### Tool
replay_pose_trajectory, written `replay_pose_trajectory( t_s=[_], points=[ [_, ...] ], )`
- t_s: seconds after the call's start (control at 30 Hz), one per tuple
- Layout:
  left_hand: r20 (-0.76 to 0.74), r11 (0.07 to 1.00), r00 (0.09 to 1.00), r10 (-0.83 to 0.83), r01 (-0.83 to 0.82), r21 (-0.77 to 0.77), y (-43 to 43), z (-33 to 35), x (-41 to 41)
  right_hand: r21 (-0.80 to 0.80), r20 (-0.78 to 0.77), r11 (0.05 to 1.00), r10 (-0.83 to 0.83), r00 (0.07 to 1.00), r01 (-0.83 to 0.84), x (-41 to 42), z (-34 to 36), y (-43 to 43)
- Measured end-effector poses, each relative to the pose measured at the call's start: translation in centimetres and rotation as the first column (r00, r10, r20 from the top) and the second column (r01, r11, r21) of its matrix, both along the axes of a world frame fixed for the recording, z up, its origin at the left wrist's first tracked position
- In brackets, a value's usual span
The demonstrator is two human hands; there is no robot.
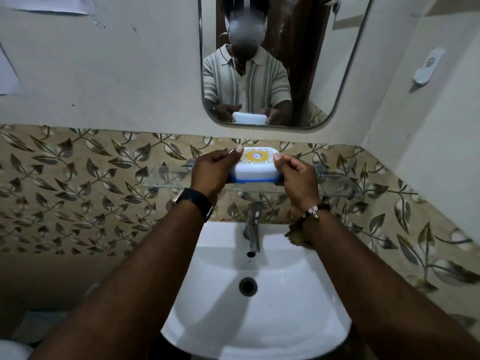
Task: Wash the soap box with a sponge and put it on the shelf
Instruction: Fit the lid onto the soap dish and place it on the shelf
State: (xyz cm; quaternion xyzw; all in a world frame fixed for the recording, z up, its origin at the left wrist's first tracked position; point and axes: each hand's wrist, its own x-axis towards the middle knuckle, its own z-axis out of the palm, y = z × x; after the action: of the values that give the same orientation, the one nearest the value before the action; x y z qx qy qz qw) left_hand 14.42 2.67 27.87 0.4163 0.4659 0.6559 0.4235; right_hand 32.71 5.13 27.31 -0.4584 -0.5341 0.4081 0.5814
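Observation:
The soap box (255,168) is white with a blue base and a clear lid showing a yellow round label. It sits over the middle of the glass shelf (166,179), which is fixed to the leaf-patterned tile wall. My left hand (213,172) grips the box's left end, thumb on top. My right hand (296,178) grips its right end the same way. Whether the box rests on the glass or hovers just above it cannot be told. No sponge is in view.
Below the shelf stands a metal tap (253,227) over a white sink (254,307) with a drain hole. A mirror (280,61) hangs above and reflects the person and the box. A white wall fitting (426,70) is at the upper right.

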Motion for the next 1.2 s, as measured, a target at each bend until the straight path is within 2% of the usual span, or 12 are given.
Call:
replay_pose_trajectory(
  t_s=[0.13, 0.27, 0.4, 0.57, 0.77, 0.97, 1.1, 1.2],
  points=[
    [-0.057, 1.0, 0.998, 0.018, -0.018, -0.012, 2.9, 0.7, 0.5, -0.09, 0.031, 0.993, -0.068, 0.997, 0.07, 0.0, 1.3, 3.4],
    [-0.224, 0.998, 0.973, -0.062, 0.053, -0.046, 5.1, -0.2, 0.2, -0.145, 0.131, 0.981, -0.111, 0.985, 0.13, 0.2, 1.0, 5.5],
    [-0.494, 0.999, 0.869, -0.033, 0.022, -0.029, 5.9, -1.2, 0.0, -0.128, 0.317, 0.967, -0.173, 0.933, 0.223, 0.2, 0.6, 6.4],
    [-0.7, 0.999, 0.714, 0.014, -0.039, -0.02, 6.2, -2.0, -0.2, -0.144, 0.479, 0.955, -0.162, 0.863, 0.259, 0.0, 0.0, 7.2],
    [-0.773, 0.995, 0.635, 0.011, -0.087, -0.057, 6.5, -2.7, -0.4, -0.134, 0.586, 0.952, -0.148, 0.797, 0.276, -0.4, -0.8, 7.3],
    [-0.887, 0.986, 0.459, 0.041, -0.16, -0.037, 7.0, -3.6, -0.4, -0.174, 0.695, 0.921, -0.136, 0.706, 0.349, -0.1, -1.9, 7.7],
    [-0.933, 0.979, 0.357, 0.041, -0.2, -0.033, 7.5, -4.3, -0.8, -0.113, 0.769, 0.905, -0.182, 0.613, 0.411, -0.3, -2.6, 7.6],
    [-0.938, 0.979, 0.345, 0.036, -0.201, -0.037, 7.8, -4.5, -1.1, -0.115, 0.778, 0.904, -0.176, 0.604, 0.411, -0.3, -2.9, 7.8]
  ],
)
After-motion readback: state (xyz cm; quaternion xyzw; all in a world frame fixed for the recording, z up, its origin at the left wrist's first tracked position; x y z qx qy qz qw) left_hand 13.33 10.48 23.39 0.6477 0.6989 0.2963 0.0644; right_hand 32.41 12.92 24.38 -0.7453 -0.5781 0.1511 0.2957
